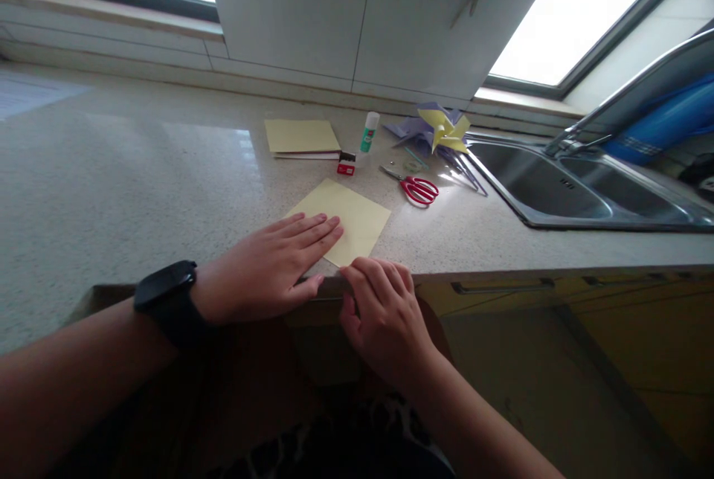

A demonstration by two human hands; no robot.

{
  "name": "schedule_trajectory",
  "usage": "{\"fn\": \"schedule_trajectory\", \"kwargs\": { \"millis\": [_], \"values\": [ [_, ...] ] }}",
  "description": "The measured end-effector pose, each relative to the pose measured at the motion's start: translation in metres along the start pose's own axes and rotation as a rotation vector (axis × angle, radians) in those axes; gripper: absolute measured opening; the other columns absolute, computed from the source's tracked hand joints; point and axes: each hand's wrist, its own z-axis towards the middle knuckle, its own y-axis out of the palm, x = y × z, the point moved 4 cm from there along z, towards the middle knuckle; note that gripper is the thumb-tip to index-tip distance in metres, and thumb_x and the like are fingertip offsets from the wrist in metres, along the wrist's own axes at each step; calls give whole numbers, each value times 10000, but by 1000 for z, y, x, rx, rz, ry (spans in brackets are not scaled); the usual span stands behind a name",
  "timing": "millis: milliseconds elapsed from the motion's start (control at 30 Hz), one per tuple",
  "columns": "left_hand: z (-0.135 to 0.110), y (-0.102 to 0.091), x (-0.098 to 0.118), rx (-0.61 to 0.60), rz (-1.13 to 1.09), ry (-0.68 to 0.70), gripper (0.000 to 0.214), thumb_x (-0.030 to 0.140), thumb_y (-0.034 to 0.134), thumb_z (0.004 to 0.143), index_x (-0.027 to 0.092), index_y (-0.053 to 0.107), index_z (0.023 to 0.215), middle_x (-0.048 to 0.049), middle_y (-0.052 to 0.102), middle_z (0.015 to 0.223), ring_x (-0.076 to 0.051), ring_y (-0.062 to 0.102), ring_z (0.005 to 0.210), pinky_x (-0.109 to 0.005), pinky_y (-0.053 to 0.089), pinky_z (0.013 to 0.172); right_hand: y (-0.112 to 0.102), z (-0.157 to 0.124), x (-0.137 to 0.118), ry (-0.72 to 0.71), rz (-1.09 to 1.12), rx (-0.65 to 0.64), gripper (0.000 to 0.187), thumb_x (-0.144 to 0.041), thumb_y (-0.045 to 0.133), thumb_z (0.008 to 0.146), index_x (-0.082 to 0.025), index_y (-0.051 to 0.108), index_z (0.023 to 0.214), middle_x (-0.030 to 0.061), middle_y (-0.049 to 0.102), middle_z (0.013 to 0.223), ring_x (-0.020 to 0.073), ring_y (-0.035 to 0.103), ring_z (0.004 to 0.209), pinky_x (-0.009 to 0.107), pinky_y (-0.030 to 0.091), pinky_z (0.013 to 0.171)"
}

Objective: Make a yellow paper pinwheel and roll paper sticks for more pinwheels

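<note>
- My left hand lies flat, fingers stretched, over the eight o'clock side of the yellow sheet on the counter.
- My right hand, apart from my left, curls at the sheet's six o'clock corner; I can't tell whether it's pinching.
- Beyond the sheet: red box at twelve, glue stick at one, scissors at two.
</note>
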Motion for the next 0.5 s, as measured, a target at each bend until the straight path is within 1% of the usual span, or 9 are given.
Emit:
{"fn": "schedule_trajectory", "kwargs": {
  "millis": [133, 367, 500],
  "values": [
    [0, 0, 1, -5, 15, -10, 647, 437, 436, 1011, 179, 293, 1586, -91, 277, 1656, -215, 249, 1538, -382, 162, 1257, 0, -1, 0, 2, 0, -2, 314, -146, 550, 930, -136, 594, 1240, 93, 674, 1190, 245, 573, 1117, 419, 412, 991],
    [0, 1, 0, -25, 14, -16, 684, 434, 465, 990, 164, 279, 1590, -98, 273, 1657, -220, 246, 1539, -398, 173, 1259, 1, -1, -2, 3, -11, 31, 473, -129, 527, 928, -97, 518, 1401, 118, 664, 1325, 233, 568, 1261, 406, 403, 1058],
    [0, 1, 0, -19, 9, -14, 688, 414, 475, 983, 161, 275, 1590, -92, 258, 1662, -219, 239, 1541, -395, 160, 1263, 5, -3, -2, 8, -38, 31, 536, -136, 524, 930, -103, 466, 1461, 116, 606, 1435, 231, 513, 1369, 406, 376, 1097]
  ]
}}
